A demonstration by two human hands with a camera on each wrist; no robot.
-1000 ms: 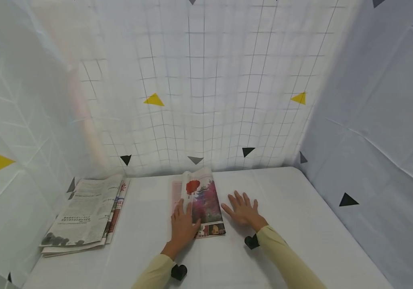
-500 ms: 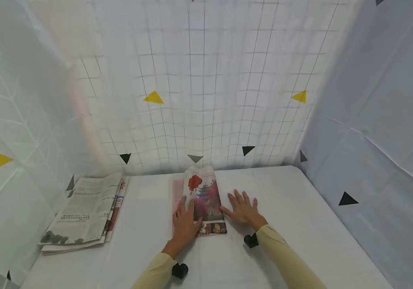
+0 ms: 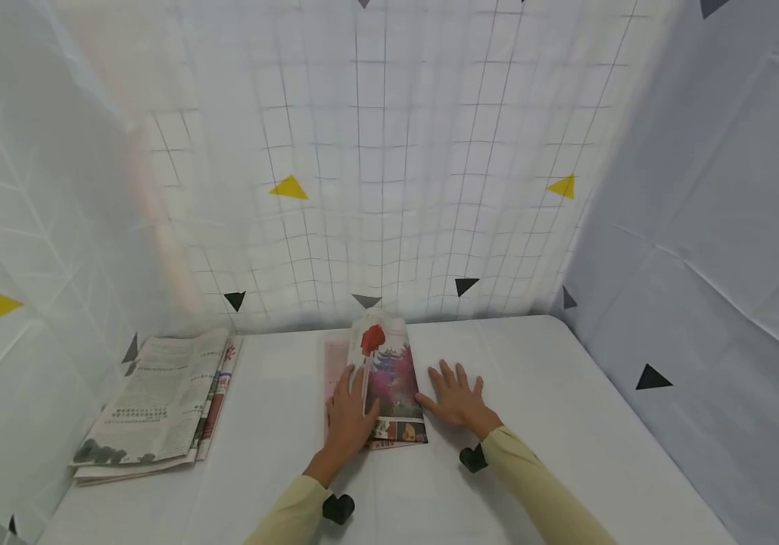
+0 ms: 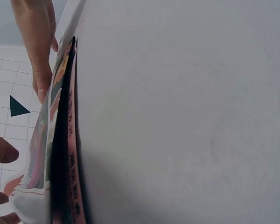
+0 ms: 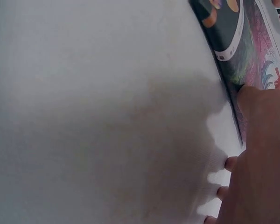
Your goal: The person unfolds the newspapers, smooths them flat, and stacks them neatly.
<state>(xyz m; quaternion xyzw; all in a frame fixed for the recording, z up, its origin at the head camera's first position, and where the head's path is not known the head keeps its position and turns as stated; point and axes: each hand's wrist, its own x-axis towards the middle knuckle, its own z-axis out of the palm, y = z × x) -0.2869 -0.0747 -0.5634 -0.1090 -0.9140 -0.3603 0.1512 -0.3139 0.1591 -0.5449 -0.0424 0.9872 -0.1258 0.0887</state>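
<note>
Head view: one folded multicoloured newspaper (image 3: 394,382); one left hand (image 3: 350,418) atop, one right hand (image 3: 459,403) touching edge; fingers spread on both.

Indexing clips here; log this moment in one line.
left hand: over folded newspaper | right hand: spread, thumb at newspaper's right edge | newspaper stack: on table, left side
</note>
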